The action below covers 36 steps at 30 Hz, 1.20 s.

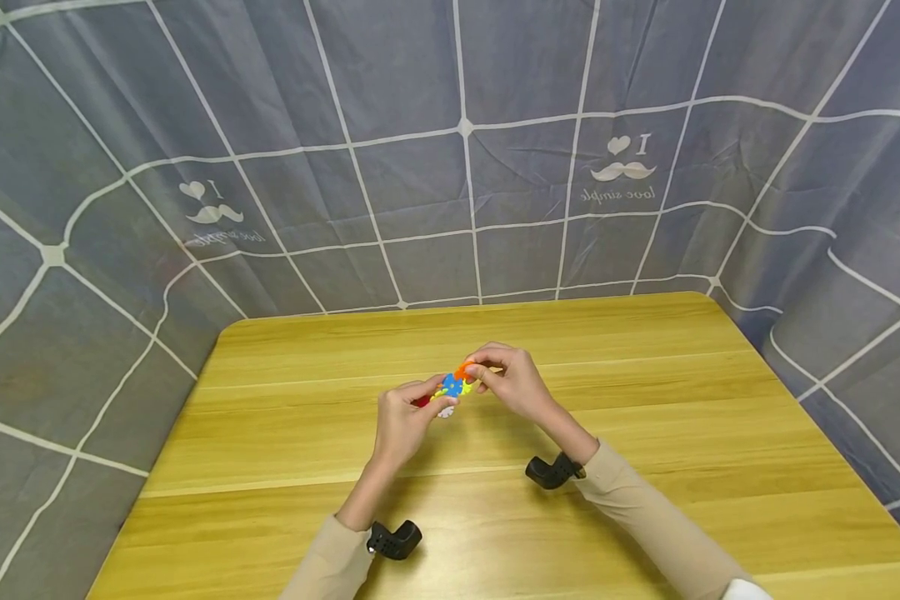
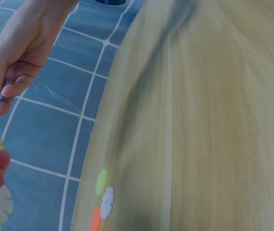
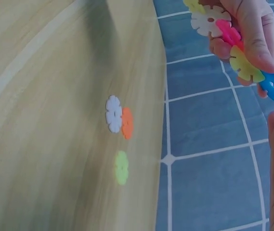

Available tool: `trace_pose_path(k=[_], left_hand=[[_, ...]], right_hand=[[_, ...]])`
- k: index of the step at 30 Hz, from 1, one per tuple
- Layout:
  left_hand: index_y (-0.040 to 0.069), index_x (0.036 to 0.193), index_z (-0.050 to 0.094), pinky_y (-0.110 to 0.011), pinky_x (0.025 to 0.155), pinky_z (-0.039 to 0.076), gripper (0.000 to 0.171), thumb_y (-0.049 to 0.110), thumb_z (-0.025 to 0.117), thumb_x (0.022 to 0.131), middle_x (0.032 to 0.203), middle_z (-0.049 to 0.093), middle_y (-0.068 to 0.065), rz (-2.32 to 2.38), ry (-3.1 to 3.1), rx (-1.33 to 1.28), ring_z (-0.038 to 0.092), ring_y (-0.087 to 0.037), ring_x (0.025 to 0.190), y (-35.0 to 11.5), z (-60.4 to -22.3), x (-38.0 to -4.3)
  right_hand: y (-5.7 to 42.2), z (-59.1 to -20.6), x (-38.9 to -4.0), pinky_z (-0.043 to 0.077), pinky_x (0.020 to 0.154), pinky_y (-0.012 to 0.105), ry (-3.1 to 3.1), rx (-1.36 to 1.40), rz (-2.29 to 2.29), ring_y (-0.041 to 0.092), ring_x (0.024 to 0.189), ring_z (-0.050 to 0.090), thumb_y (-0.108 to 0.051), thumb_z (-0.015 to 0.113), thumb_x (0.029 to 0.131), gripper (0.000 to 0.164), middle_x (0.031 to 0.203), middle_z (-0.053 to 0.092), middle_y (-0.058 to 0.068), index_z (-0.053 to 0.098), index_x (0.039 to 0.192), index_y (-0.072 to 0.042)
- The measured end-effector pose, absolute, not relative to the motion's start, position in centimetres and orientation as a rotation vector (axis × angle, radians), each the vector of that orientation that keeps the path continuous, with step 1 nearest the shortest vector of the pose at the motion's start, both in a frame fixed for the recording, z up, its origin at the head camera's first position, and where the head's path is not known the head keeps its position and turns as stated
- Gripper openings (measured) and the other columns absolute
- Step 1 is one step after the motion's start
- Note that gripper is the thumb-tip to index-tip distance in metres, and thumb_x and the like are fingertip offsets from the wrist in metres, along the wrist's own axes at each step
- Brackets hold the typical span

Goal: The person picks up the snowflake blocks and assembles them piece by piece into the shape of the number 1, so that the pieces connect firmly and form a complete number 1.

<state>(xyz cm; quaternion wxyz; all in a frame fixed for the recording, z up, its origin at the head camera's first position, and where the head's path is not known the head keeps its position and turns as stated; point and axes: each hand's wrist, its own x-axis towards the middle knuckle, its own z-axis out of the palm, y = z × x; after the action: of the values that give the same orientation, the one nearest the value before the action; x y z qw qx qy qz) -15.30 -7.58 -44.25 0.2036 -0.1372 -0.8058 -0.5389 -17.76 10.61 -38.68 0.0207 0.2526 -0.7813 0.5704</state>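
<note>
since the multicoloured, notched-disc plastic chain (image 1: 452, 385) should feel light and stiff, pinch its rims (image 3: 236, 65): left hand (image 1: 402, 419) grips its left part, right hand (image 1: 513, 382) apparently the far-right orange plastic disc (image 1: 462, 370).

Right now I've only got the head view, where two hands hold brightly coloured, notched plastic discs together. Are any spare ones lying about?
Observer: Yes, the right wrist view shows a flower-shaped loose white disc, loose orange disc and loose pale-green disc on the wood-grain table.

Visitor: All bunched together?

Observer: No, there a gap separates the pale-green one from the other two.

Visitor: Is the white disc being held solid in the middle?

Observer: No, the left wrist view shows a round hole through the held white disc.
</note>
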Motion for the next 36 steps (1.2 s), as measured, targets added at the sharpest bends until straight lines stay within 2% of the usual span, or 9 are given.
trace_pose_path(k=[9, 16, 23, 27, 36], left_hand=[[-0.001, 0.101, 0.075, -0.016, 0.051, 0.045, 0.033, 0.015, 0.082, 0.072, 0.089, 0.075, -0.015, -1.526, -2.252, -0.363, 0.058, -0.006, 0.063, -7.6, -44.3, -15.2], [0.002, 0.102, 0.075, -0.016, 0.052, 0.045, 0.033, 0.016, 0.082, 0.073, 0.089, 0.075, -0.014, -1.587, -2.244, -0.324, 0.059, -0.006, 0.064, -7.5, -44.3, -15.2], [0.003, 0.100, 0.076, -0.015, 0.050, 0.045, 0.032, 0.014, 0.083, 0.071, 0.089, 0.075, -0.014, -1.655, -2.255, -0.279, 0.059, -0.007, 0.061, -7.2, -44.0, -15.1], [0.002, 0.099, 0.076, -0.014, 0.048, 0.042, 0.033, 0.013, 0.083, 0.070, 0.087, 0.075, -0.014, -1.646, -2.280, -0.272, 0.056, -0.004, 0.057, -7.1, -44.0, -15.0], [0.001, 0.101, 0.075, -0.015, 0.049, 0.044, 0.034, 0.014, 0.083, 0.071, 0.083, 0.074, -0.015, -1.635, -2.302, -0.339, 0.056, -0.003, 0.054, -7.0, -43.7, -15.2]], right_hand=[[10.6, -38.5, -17.8, 0.057, 0.067, 0.045, -2.431, 0.807, 1.754, 0.041, 0.075, 0.066, 0.004, 0.065, 0.086, 0.010, 0.089, 0.066, 0.024, 0.069, 0.092, 0.012], [10.5, -38.6, -17.8, 0.059, 0.068, 0.029, -2.427, 0.768, 1.741, 0.033, 0.077, 0.069, 0.003, 0.064, 0.087, 0.010, 0.089, 0.067, 0.022, 0.070, 0.091, 0.011], [10.9, -41.0, -19.1, 0.058, 0.066, 0.027, -2.405, 0.767, 1.762, 0.028, 0.075, 0.069, 0.003, 0.065, 0.087, 0.010, 0.090, 0.067, 0.021, 0.071, 0.091, 0.009], [11.3, -41.4, -19.3, 0.058, 0.065, 0.025, -2.407, 0.783, 1.751, 0.024, 0.073, 0.070, -0.004, 0.068, 0.086, 0.011, 0.088, 0.067, 0.018, 0.072, 0.091, 0.005], [11.6, -41.9, -19.2, 0.059, 0.064, 0.030, -2.348, 0.819, 1.807, 0.035, 0.072, 0.069, -0.002, 0.068, 0.085, 0.012, 0.086, 0.064, 0.020, 0.070, 0.090, 0.009]])
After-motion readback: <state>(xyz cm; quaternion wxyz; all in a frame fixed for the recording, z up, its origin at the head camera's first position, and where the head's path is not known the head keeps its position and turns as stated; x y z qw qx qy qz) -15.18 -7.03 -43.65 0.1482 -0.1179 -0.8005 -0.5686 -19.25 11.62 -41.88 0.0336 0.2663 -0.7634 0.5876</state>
